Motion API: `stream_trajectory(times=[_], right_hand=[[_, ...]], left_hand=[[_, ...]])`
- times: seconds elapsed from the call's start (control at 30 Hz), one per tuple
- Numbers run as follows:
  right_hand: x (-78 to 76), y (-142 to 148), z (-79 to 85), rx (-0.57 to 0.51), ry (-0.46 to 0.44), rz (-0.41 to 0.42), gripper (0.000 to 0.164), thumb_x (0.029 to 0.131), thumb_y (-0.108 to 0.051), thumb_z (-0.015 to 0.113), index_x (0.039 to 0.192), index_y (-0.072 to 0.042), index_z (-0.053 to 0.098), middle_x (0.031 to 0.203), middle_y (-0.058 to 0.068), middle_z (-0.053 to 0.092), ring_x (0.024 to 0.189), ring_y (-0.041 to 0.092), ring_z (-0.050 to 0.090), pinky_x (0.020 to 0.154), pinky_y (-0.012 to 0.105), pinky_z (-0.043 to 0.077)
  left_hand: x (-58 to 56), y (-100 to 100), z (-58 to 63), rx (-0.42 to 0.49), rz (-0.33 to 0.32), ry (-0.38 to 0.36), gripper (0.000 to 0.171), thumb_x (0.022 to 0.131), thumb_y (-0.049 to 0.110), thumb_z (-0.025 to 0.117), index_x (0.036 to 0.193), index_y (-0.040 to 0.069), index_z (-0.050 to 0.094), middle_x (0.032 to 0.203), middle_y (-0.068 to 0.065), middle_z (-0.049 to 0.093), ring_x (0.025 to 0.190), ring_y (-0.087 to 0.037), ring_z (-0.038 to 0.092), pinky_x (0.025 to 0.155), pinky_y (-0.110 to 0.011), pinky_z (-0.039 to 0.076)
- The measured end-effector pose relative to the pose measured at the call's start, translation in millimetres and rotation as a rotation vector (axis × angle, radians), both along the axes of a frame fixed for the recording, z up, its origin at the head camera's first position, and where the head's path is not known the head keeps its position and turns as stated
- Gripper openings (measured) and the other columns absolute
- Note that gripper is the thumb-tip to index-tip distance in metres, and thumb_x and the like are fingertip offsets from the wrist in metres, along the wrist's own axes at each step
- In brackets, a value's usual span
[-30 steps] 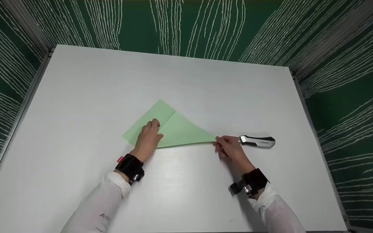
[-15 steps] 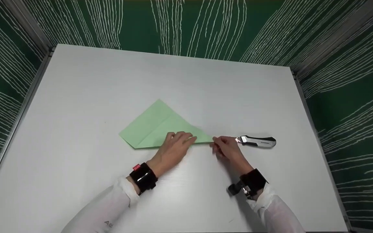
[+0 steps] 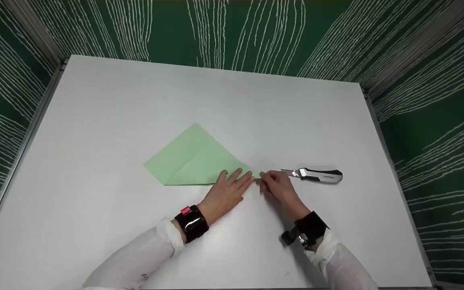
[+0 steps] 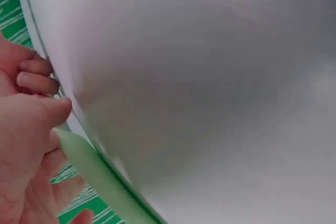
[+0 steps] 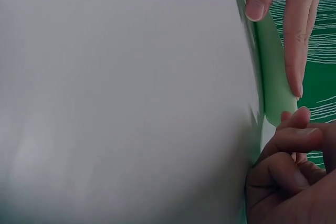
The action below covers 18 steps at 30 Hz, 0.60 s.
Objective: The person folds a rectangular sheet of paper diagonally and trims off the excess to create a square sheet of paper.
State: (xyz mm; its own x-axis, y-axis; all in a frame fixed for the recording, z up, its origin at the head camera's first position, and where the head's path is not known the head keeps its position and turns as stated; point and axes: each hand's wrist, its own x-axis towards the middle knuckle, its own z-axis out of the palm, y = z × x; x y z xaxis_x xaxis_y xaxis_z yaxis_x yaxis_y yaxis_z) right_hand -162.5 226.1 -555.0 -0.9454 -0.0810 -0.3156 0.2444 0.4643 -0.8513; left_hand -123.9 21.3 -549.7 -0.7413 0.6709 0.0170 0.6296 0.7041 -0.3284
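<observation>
A folded sheet of green paper (image 3: 183,155) lies on the white table, a crease running slantwise across it and its right end narrowing to a point. My left hand (image 3: 224,194) rests on its lower right part with fingers spread and straight. In the right wrist view, the left index finger (image 5: 295,40) reaches along the paper (image 5: 275,72) toward its tip. With curled fingers, my right hand (image 3: 282,188) pinches that right-hand tip, which the fingertips partly hide. Just beyond the right hand lies a utility knife (image 3: 322,176), its blade (image 3: 290,172) out and pointing left.
The white table (image 3: 135,92) extends around the paper on every side. Green walls (image 3: 175,32) with white wavy lines stand behind and at both sides. Black camera bands (image 3: 191,223) sit on both wrists.
My left hand has slid right along the paper from its left part toward the tip, its fingers spreading. The paper and right hand have shifted slightly left, uncovering the knife's blade.
</observation>
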Motion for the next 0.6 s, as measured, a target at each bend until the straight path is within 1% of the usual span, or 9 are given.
stream_trajectory(times=[0.03, 0.07, 0.2, 0.37, 0.43, 0.5, 0.6], right_hand=[[-0.3, -0.2, -0.3, 0.017, 0.009, 0.01, 0.036, 0.096, -0.026, 0.053, 0.077, 0.003, 0.062, 0.054, 0.001, 0.053, 0.042, 0.006, 0.038, 0.041, 0.021, 0.03], [-1.2, 0.6, -3.8, 0.034, 0.015, 0.015, 0.036, 0.096, -0.028, 0.053, 0.076, 0.0, 0.063, 0.054, 0.0, 0.054, 0.042, 0.007, 0.039, 0.04, 0.021, 0.031], [-1.6, -0.9, -1.8, 0.112, 0.014, 0.034, 0.034, 0.096, -0.027, 0.052, 0.076, -0.003, 0.064, 0.059, 0.001, 0.057, 0.043, 0.007, 0.041, 0.041, 0.021, 0.035], [-2.5, -1.9, -2.2, 0.19, -0.018, 0.041, 0.032, 0.096, -0.029, 0.051, 0.077, -0.007, 0.065, 0.062, 0.0, 0.057, 0.043, 0.008, 0.043, 0.04, 0.022, 0.036], [-3.0, -2.2, -2.5, 0.207, -0.022, 0.044, 0.032, 0.096, -0.028, 0.05, 0.077, -0.008, 0.065, 0.061, -0.001, 0.056, 0.043, 0.008, 0.043, 0.04, 0.022, 0.036], [-3.4, -2.3, -2.5, 0.223, -0.017, 0.055, 0.032, 0.096, -0.028, 0.05, 0.075, -0.008, 0.064, 0.059, -0.001, 0.055, 0.043, 0.008, 0.043, 0.04, 0.022, 0.036], [-3.9, -2.2, -2.2, 0.249, -0.006, 0.075, 0.033, 0.096, -0.028, 0.051, 0.073, -0.008, 0.063, 0.056, -0.002, 0.053, 0.042, 0.008, 0.042, 0.039, 0.022, 0.035]], left_hand=[[0.2, 0.1, 0.8, 0.0, 0.007, -0.021, 0.064, 0.098, 0.048, 0.039, 0.151, 0.02, 0.019, 0.157, 0.006, 0.023, 0.142, -0.017, 0.03, 0.105, -0.041, 0.036], [0.3, 0.3, 1.5, 0.01, 0.013, -0.048, 0.065, 0.098, 0.05, 0.038, 0.151, 0.02, 0.019, 0.157, 0.005, 0.023, 0.142, -0.018, 0.03, 0.106, -0.043, 0.036], [-1.2, -0.1, 2.6, 0.041, 0.031, -0.143, 0.067, 0.096, 0.053, 0.037, 0.152, 0.022, 0.018, 0.158, 0.004, 0.022, 0.142, -0.022, 0.029, 0.107, -0.049, 0.037], [-3.6, -3.7, 1.0, 0.128, 0.064, -0.25, 0.067, 0.094, 0.055, 0.041, 0.151, 0.028, 0.018, 0.158, 0.002, 0.021, 0.143, -0.026, 0.027, 0.106, -0.057, 0.034], [-4.7, -5.3, 0.5, 0.158, 0.072, -0.273, 0.067, 0.094, 0.055, 0.043, 0.151, 0.031, 0.018, 0.158, 0.001, 0.022, 0.144, -0.026, 0.026, 0.106, -0.059, 0.033], [-5.7, -6.5, 0.1, 0.166, 0.07, -0.285, 0.066, 0.094, 0.055, 0.042, 0.151, 0.032, 0.018, 0.158, 0.001, 0.023, 0.144, -0.026, 0.026, 0.106, -0.059, 0.033], [-7.3, -7.4, -1.4, 0.161, 0.066, -0.277, 0.064, 0.094, 0.055, 0.041, 0.15, 0.033, 0.019, 0.157, -0.001, 0.023, 0.144, -0.026, 0.026, 0.106, -0.058, 0.034]])
